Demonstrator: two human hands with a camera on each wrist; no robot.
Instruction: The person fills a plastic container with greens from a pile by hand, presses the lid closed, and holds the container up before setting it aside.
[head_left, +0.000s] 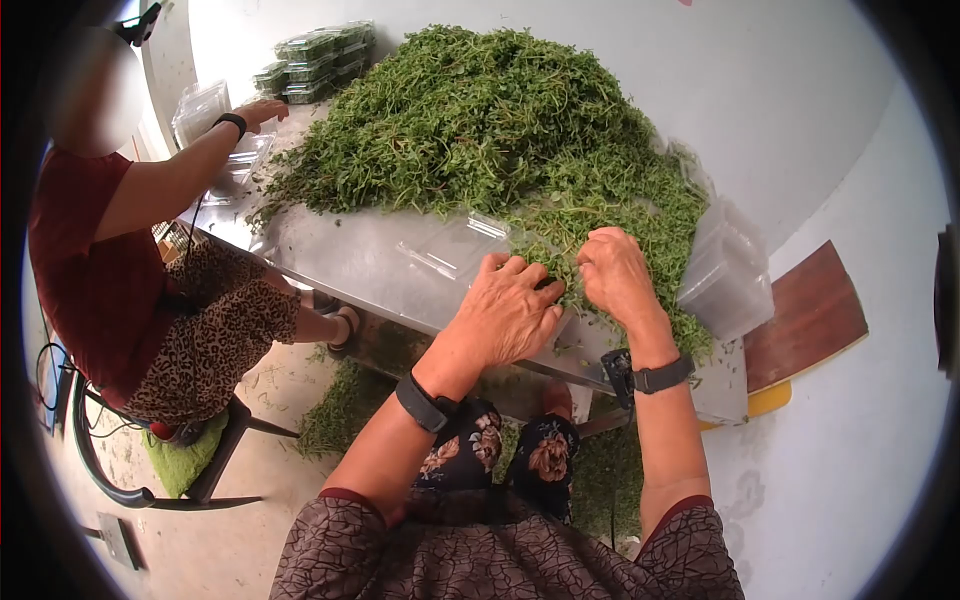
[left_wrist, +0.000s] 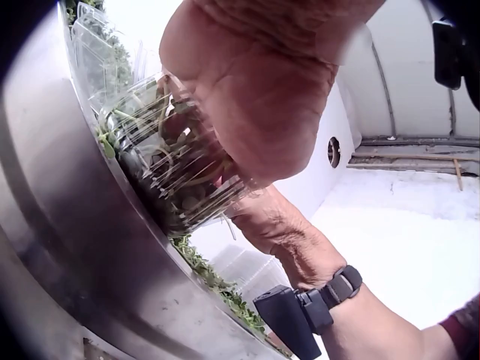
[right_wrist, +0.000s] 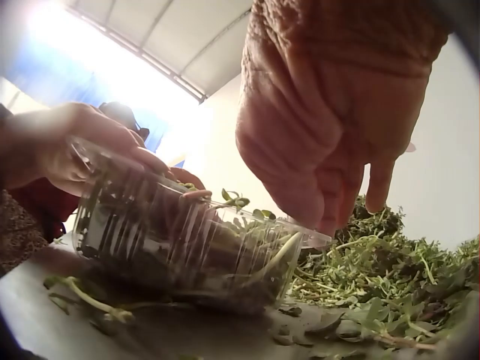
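Note:
A clear plastic box (right_wrist: 180,240) with leafy green stems in it sits near the table's front edge. My left hand (head_left: 505,310) grips it from the left, fingers bent over the rim and among the greens; through the ribbed wall they show in the left wrist view. My right hand (head_left: 615,275) is at the box's other end, fingers curled down and tips right at the rim, beside the heap of greens (head_left: 480,120). Whether it pinches stems or the rim, I cannot tell. Loose stems (right_wrist: 97,300) lie beside the box.
Nested empty plastic boxes (head_left: 725,270) stand at the table's right end, near a reddish-brown board (head_left: 810,315). Filled boxes (head_left: 320,60) are stacked at the back left. At left another person (head_left: 110,240) reaches over the table (head_left: 330,245), with a chair (head_left: 220,450) behind.

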